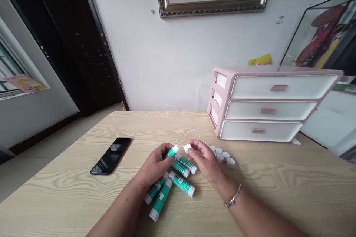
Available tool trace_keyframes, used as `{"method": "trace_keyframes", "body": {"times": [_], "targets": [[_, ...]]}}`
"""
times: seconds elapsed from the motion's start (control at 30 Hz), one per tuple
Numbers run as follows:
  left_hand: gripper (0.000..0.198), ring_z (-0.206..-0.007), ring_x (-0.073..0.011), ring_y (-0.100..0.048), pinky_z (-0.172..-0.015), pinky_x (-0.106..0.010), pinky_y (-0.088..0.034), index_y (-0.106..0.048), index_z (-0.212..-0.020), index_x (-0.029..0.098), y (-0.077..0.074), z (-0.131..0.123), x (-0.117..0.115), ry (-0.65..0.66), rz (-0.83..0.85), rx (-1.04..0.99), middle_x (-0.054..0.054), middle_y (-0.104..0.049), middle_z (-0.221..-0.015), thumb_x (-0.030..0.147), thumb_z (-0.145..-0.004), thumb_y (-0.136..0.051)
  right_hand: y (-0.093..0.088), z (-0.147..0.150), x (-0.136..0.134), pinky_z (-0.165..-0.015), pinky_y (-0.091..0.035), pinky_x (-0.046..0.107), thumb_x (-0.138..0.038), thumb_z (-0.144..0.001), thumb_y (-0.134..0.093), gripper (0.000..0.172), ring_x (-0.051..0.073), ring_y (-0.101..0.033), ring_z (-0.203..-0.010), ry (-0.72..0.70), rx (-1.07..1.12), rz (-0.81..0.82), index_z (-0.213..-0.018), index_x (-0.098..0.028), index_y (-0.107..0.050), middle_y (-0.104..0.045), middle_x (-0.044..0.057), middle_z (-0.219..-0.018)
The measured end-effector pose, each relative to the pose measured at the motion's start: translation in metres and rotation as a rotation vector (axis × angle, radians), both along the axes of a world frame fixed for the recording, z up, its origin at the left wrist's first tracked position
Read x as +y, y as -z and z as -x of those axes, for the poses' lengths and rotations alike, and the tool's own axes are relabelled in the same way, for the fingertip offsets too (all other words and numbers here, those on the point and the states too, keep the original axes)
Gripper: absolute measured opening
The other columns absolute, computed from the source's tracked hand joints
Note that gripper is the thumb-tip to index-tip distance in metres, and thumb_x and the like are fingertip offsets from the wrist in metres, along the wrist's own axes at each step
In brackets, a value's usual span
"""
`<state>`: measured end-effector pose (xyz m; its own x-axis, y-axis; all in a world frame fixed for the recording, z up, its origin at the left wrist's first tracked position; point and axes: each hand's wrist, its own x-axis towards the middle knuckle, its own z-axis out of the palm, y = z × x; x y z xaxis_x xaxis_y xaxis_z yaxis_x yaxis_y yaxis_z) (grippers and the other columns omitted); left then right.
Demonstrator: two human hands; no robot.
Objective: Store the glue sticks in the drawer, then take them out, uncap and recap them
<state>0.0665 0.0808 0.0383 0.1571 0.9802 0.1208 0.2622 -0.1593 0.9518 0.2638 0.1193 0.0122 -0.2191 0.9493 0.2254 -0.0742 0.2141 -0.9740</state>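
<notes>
Cap handling is being carried out, it seems, with a small white cap (187, 148) being held near, but not touching, the white end of a green-and-white cylindrical tube (172, 151). Whether the cap is being removed or fitted cannot be told; either way, a steady tube and straight alignment of the two pieces are being called for by the next move. The tube is being grasped by the left hand (156, 163), the fingers being curled and the thumb being pressed along the barrel, so that the white end is being left exposed. The cap is being pinched by the right hand (205, 161), with thumb and fingertips being parted only by its width. Five loose green-and-white tubes (182, 183) are being supported by a pale wood-grain table (264, 185), between and below the hands. Just beyond the right hand, a cluster of short white cylindrical caps (219, 158) is being partly hidden by it.
</notes>
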Motion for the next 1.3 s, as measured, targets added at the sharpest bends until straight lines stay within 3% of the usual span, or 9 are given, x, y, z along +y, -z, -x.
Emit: {"method": "trace_keyframes", "body": {"times": [0.33, 0.67, 1.07, 1.3], "targets": [[0.028, -0.091, -0.0193, -0.063, -0.082, -0.027, -0.049, -0.065, -0.113, 0.019, 0.003, 0.002, -0.002, 0.081, 0.000, 0.100, -0.005, -0.070, -0.102, 0.028, -0.086, -0.062, -0.002, 0.000, -0.010, -0.084, -0.056, 0.036, -0.046, -0.090, -0.063, 0.043, 0.021, -0.065, -0.098, -0.021, 0.004, -0.046, -0.125, -0.022, -0.060, -0.067, 0.008, -0.111], [0.029, -0.088, -0.0199, -0.063, -0.077, -0.026, -0.050, -0.069, -0.108, 0.024, 0.007, 0.001, -0.003, 0.114, 0.009, -0.026, -0.004, -0.071, -0.098, 0.041, -0.084, -0.069, 0.001, -0.001, -0.010, -0.079, -0.056, 0.032, -0.046, -0.090, -0.063, 0.040, 0.019, -0.066, -0.089, -0.035, -0.025, -0.094, -0.122, -0.022, -0.062, -0.069, 0.008, -0.105], [0.036, -0.082, -0.0198, -0.062, -0.074, -0.028, -0.050, -0.071, -0.110, 0.024, 0.009, 0.002, -0.003, 0.117, -0.010, -0.066, -0.005, -0.070, -0.094, 0.046, -0.083, -0.071, 0.000, -0.002, -0.013, -0.081, -0.056, 0.033, -0.040, -0.094, -0.061, 0.034, 0.020, -0.066, -0.094, -0.025, -0.138, -0.202, -0.122, -0.022, -0.061, -0.069, 0.008, -0.107], [0.037, -0.092, -0.0230, -0.063, -0.083, -0.030, -0.051, -0.070, -0.114, 0.024, 0.012, 0.003, -0.002, 0.137, -0.034, -0.031, -0.007, -0.072, -0.102, 0.047, -0.084, -0.069, -0.003, -0.002, -0.014, -0.084, -0.056, 0.034, -0.035, -0.093, -0.061, 0.028, 0.019, -0.066, -0.096, 0.002, -0.215, -0.314, -0.119, -0.023, -0.064, -0.070, 0.008, -0.109]]}}
